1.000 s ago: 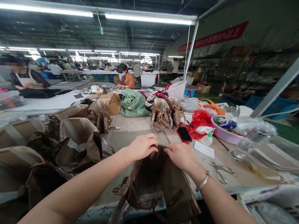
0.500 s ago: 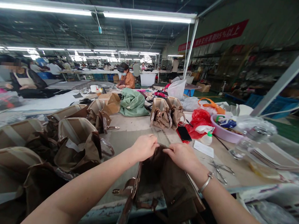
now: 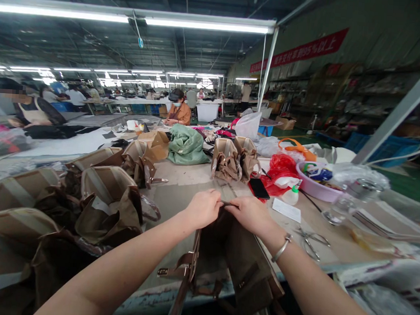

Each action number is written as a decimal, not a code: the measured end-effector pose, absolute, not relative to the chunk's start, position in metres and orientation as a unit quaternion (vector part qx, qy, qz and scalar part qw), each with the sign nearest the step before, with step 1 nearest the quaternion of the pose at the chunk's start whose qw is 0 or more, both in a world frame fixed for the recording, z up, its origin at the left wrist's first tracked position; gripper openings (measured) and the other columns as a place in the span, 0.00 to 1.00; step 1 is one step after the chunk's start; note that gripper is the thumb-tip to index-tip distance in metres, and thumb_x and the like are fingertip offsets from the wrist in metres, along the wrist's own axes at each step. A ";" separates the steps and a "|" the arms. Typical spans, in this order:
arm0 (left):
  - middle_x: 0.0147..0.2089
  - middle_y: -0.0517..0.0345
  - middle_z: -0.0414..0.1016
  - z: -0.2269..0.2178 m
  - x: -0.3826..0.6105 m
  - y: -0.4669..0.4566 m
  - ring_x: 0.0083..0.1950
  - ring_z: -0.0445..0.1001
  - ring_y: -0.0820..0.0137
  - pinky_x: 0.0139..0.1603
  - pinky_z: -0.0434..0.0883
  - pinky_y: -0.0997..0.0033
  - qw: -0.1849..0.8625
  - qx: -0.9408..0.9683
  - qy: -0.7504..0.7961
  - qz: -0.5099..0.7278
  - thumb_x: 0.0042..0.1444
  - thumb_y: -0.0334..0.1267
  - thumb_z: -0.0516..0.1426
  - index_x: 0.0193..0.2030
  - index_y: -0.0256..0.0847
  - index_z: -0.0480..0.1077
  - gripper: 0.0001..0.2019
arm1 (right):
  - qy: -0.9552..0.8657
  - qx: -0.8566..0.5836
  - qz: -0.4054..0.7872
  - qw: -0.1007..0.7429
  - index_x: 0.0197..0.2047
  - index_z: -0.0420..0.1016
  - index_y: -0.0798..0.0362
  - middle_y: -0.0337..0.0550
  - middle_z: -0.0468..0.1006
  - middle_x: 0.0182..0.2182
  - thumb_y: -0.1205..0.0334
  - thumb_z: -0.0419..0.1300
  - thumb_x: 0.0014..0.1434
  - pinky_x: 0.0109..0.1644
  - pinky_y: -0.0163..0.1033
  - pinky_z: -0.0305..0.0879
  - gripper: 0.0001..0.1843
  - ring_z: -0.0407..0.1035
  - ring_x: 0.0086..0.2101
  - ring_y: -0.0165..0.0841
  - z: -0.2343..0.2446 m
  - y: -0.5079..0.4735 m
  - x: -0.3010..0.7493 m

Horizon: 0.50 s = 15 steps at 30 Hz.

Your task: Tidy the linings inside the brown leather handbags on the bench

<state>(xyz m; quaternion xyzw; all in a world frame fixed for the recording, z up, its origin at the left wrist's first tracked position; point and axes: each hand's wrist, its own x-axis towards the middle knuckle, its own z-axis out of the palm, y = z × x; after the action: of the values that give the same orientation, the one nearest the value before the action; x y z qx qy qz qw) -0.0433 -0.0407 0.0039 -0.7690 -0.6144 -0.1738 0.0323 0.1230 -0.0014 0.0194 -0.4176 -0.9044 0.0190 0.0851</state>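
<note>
A brown fabric bag [image 3: 249, 263] hangs over the near edge of the worktable, its dark inside partly showing. My left hand [image 3: 204, 207] pinches the bag's top edge from the left. Close beside it, my right hand [image 3: 251, 213] pinches the same edge between thumb and fingers. A metal bracelet is around the right wrist. On the bag's left side hangs a brown strap [image 3: 178, 270] with a metal buckle. The lower part of the bag drops below the table edge and is partly hidden.
Several brown bags [image 3: 111, 184] crowd the left, and two bags [image 3: 226, 156] stand ahead. Rightward lie a black phone [image 3: 258, 188], a white card [image 3: 286, 210], scissors [image 3: 312, 241], a glue bottle [image 3: 292, 196] and a purple basin [image 3: 317, 190]. A green cloth bundle [image 3: 187, 145] lies behind; co-workers sit beyond.
My right hand has shifted slightly left along the bag's edge, closer to my left hand. The bag has moved a little with it. Other table items stay put.
</note>
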 end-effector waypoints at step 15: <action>0.44 0.59 0.66 0.011 -0.085 -0.054 0.43 0.69 0.67 0.45 0.67 0.67 -0.041 -0.793 -0.563 -0.227 0.44 0.34 0.60 0.42 0.44 0.62 0.17 | -0.898 -0.427 0.030 0.101 0.28 0.75 0.50 0.40 0.76 0.29 0.54 0.48 0.57 0.32 0.34 0.53 0.17 0.67 0.31 0.31 0.017 -0.002 0.118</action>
<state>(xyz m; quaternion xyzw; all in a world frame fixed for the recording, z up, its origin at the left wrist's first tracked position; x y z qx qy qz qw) -0.0846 -0.0544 0.0106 -0.7935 -0.5631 -0.2271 -0.0415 0.1175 -0.0024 0.0173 -0.4272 -0.8980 0.0300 0.1013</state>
